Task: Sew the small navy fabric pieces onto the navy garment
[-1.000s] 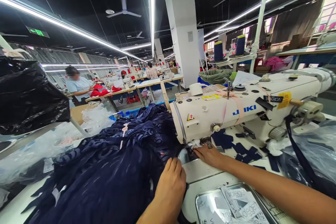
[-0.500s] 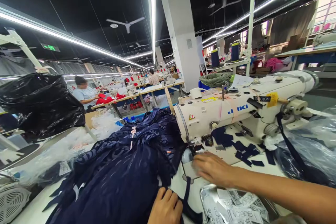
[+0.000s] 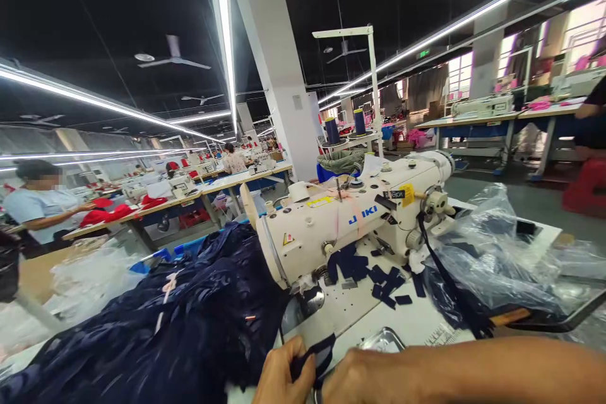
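Observation:
My left hand [image 3: 284,371] pinches a navy fabric strip [image 3: 322,353] between thumb and fingers, in front of the sewing machine's needle area. Close on its right is my right hand [image 3: 350,379], curled, its fingertips partly hidden at the bottom edge. A bit of shiny metal shows by those fingers, but I cannot make out what they hold. The heaped navy garment [image 3: 199,322] lies left of both hands. Behind them stands the white sewing machine [image 3: 303,237]. A metal tray [image 3: 386,338] is mostly covered by my right forearm.
Small navy fabric pieces [image 3: 391,284] lie scattered under the machine arm. Clear plastic bags [image 3: 492,259] and a dark strap [image 3: 442,271] are on the right. Thread cones [image 3: 332,130] stand behind. A person [image 3: 42,202] sits at a table with red cloth on the left.
The view has turned right. My right hand has come back from the needle area to beside my left hand. My left hand now pinches the navy strip; the right forearm covers most of the tray.

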Available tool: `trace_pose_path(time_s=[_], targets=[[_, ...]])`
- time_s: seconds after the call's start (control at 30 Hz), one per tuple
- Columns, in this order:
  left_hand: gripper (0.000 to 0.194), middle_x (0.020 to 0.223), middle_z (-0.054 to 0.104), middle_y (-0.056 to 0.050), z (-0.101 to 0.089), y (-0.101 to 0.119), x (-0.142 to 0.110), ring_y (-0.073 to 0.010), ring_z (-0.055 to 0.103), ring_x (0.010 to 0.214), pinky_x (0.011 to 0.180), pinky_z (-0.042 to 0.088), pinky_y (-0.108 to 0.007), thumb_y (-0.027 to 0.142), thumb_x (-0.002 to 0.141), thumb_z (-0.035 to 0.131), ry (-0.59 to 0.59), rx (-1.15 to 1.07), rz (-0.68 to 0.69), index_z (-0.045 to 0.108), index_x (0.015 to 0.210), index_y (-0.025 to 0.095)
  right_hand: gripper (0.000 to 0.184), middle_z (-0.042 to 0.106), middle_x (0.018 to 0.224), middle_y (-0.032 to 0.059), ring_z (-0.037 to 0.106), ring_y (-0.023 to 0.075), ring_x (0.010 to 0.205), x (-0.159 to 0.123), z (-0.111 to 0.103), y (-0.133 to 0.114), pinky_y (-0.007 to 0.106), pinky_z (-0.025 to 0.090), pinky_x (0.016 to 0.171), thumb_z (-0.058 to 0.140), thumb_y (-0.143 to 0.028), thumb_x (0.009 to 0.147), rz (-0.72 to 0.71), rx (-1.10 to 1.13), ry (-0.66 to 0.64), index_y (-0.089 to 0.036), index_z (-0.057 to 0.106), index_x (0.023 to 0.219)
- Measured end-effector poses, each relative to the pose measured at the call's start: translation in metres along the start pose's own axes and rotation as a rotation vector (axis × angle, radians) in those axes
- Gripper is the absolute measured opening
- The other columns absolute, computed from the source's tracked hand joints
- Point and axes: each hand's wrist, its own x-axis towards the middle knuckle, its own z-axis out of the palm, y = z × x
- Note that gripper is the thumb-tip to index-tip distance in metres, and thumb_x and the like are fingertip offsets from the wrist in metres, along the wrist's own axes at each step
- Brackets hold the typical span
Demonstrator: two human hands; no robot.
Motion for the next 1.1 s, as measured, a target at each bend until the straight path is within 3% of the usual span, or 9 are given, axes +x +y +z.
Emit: trace_pose_path(time_s=[0.1, 0.17, 0.23, 0.37, 0.47, 0.57, 0.67, 0.9, 1.1], targets=[[0.023, 0.051, 0.035, 0.006, 0.018, -0.001, 0.029, -0.0117, 0.042, 0.051, 0.051, 0.034, -0.021, 0.019, 0.075, 0.042, 0.043, -0.015, 0.042, 0.034, 0.054, 0.020, 0.015, 0.062, 0.070, -0.0001, 0.055, 0.0105, 0.063, -0.004, -0.030, 0.029, 0.019, 0.037, 0.058, 0.052, -0.014, 0.081, 0.410, -0.249, 0.101, -0.016, 0.059, 0.068], [0.019, 0.056, 0.041, 0.004, 0.028, -0.001, 0.043, -0.0130, 0.046, 0.056, 0.053, 0.036, -0.022, 0.008, 0.068, 0.041, 0.107, 0.091, 0.089, 0.037, 0.054, 0.020, 0.015, 0.062, 0.071, 0.0032, 0.055, 0.0136, 0.064, -0.011, -0.038, 0.055, 0.023, 0.037, 0.058, 0.051, -0.011, 0.079, 0.682, -0.439, 0.127, -0.015, 0.060, 0.067], [0.020, 0.067, 0.050, 0.000, 0.034, -0.002, 0.051, -0.0156, 0.051, 0.066, 0.060, 0.040, -0.025, 0.000, 0.062, 0.039, 0.157, 0.239, 0.183, 0.044, 0.057, 0.019, 0.013, 0.062, 0.077, 0.0053, 0.056, 0.0167, 0.071, -0.019, -0.034, 0.079, 0.026, 0.037, 0.062, 0.051, -0.011, 0.079, 0.763, -0.556, 0.138, -0.015, 0.061, 0.072], [0.030, 0.078, 0.059, -0.004, 0.035, -0.016, 0.054, -0.0201, 0.054, 0.078, 0.070, 0.043, -0.033, -0.005, 0.064, 0.036, 0.179, 0.481, 0.386, 0.055, 0.067, 0.018, 0.012, 0.059, 0.080, 0.0053, 0.053, 0.0200, 0.081, -0.025, -0.015, 0.108, 0.033, 0.037, 0.073, 0.053, -0.006, 0.073, 0.671, -0.743, 0.168, -0.016, 0.059, 0.073], [0.035, 0.077, 0.060, -0.003, 0.030, -0.029, 0.045, -0.0192, 0.055, 0.076, 0.071, 0.045, -0.032, -0.006, 0.062, 0.035, 0.157, 0.487, 0.441, 0.056, 0.075, 0.019, 0.013, 0.057, 0.075, 0.0054, 0.051, 0.0195, 0.078, -0.022, -0.008, 0.116, 0.034, 0.036, 0.073, 0.053, -0.005, 0.073, 0.595, -0.834, 0.124, -0.015, 0.058, 0.067], [0.041, 0.087, 0.061, -0.004, 0.024, -0.036, 0.031, -0.0190, 0.057, 0.084, 0.078, 0.046, -0.032, -0.006, 0.059, 0.035, 0.157, 0.431, 0.479, 0.055, 0.084, 0.019, 0.015, 0.057, 0.072, 0.0060, 0.051, 0.0198, 0.074, -0.017, -0.009, 0.113, 0.034, 0.037, 0.069, 0.050, -0.005, 0.076, 0.589, -0.866, 0.077, -0.014, 0.058, 0.067], [0.042, 0.100, 0.061, -0.008, 0.021, -0.036, 0.019, -0.0202, 0.055, 0.095, 0.085, 0.046, -0.033, -0.002, 0.065, 0.038, 0.140, 0.417, 0.538, 0.053, 0.100, 0.016, 0.015, 0.057, 0.072, 0.0081, 0.051, 0.0214, 0.073, -0.007, -0.005, 0.099, 0.036, 0.037, 0.070, 0.048, -0.003, 0.076, 0.570, -0.903, 0.084, -0.012, 0.059, 0.070], [0.044, 0.104, 0.059, -0.011, 0.024, -0.025, 0.013, -0.0229, 0.054, 0.099, 0.088, 0.046, -0.037, 0.002, 0.067, 0.039, 0.089, 0.439, 0.468, 0.055, 0.106, 0.012, 0.011, 0.055, 0.078, 0.0065, 0.049, 0.0169, 0.069, 0.021, 0.017, 0.078, 0.030, 0.036, 0.069, 0.046, -0.006, 0.078, 0.086, -0.754, 0.029, -0.012, 0.054, 0.080], [0.049, 0.106, 0.057, -0.013, 0.021, -0.023, 0.007, -0.0240, 0.052, 0.101, 0.089, 0.046, -0.039, -0.002, 0.062, 0.039, 0.034, 0.428, 0.454, 0.053, 0.108, 0.010, 0.017, 0.055, 0.073, 0.0043, 0.047, 0.0164, 0.068, 0.020, 0.018, 0.088, 0.029, 0.035, 0.063, 0.040, -0.008, 0.084, 0.076, -0.706, 0.128, -0.014, 0.051, 0.074]])
